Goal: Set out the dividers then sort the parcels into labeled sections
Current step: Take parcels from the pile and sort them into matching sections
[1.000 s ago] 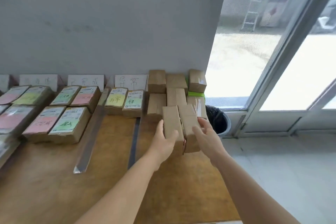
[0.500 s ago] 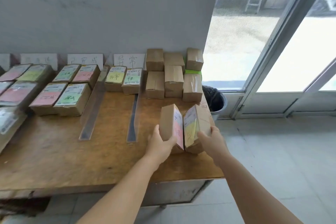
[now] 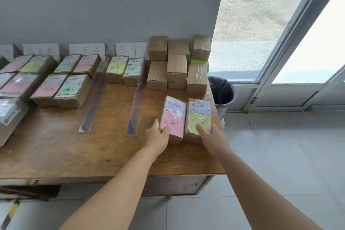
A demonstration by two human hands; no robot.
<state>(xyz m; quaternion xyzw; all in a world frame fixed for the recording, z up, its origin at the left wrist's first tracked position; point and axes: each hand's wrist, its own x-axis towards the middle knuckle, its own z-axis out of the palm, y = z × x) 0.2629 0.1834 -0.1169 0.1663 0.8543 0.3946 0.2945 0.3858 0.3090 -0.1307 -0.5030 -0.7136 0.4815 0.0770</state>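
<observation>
Two parcels lie label-up side by side near the table's (image 3: pixel 74 155) front right corner: the left hand (image 3: pixel 157 136) grips the pink-labelled parcel (image 3: pixel 173 117), the right hand (image 3: pixel 211 133) grips the yellow-labelled parcel (image 3: pixel 198 117). Behind them stand six plain brown boxes (image 3: pixel 176 71). Two clear dividers (image 3: pixel 135 102) lie leftward, with two labelled parcels (image 3: pixel 124 70) between them.

Leftmost parcels (image 3: pixel 5 115) run off the frame edge; left wall card (image 3: pixel 41 50) writing too faint to read
</observation>
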